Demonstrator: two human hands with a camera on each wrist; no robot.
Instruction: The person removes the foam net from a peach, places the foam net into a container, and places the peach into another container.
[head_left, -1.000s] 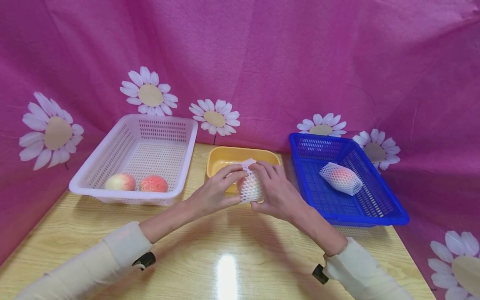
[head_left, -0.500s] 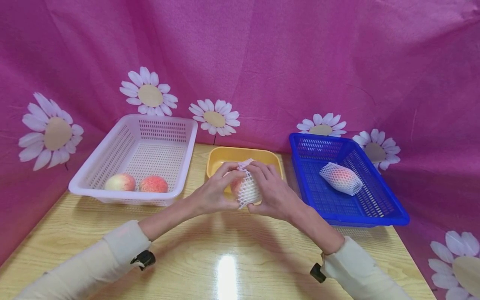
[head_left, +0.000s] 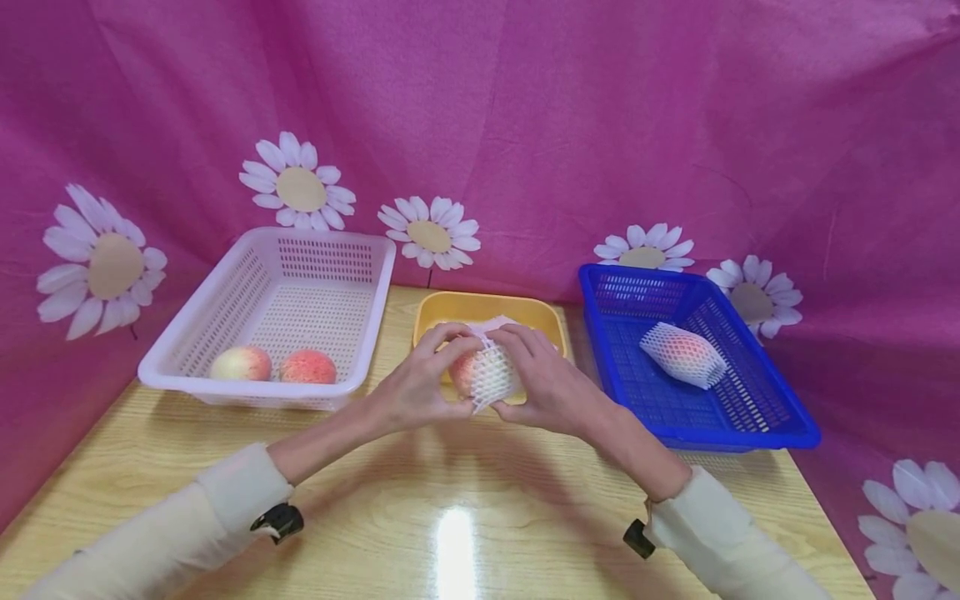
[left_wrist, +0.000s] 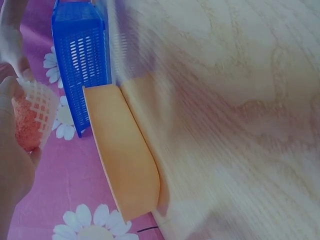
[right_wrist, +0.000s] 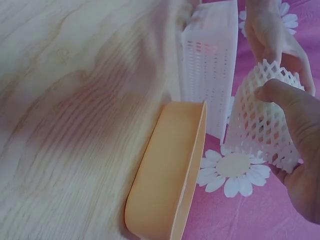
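Note:
In front of me both hands hold a red-and-cream peach [head_left: 462,377] partly inside a white foam net sleeve [head_left: 495,375]. My left hand [head_left: 408,390] curls around the bare left side of the peach, thumb below and fingers above. My right hand [head_left: 558,387] grips the sleeve from the right, its thumb pressed on the mesh in the right wrist view. The peach's reddish side [left_wrist: 26,125] shows out of the sleeve in the left wrist view. Peach and sleeve are held up off the table, overlapping the yellow tray [head_left: 465,308] in the head view.
At left, a white basket [head_left: 367,333] contains two bare peaches [head_left: 308,367]. A blue basket [head_left: 618,392] at right contains one peach in a foam sleeve [head_left: 682,356]. Behind the wooden table [head_left: 405,517] hangs a magenta cloth [head_left: 510,125] with daisies.
The peach and sleeve have shifted slightly left between my hands, and more of the bare peach shows on the left. Both hands keep their hold; the baskets have not moved.

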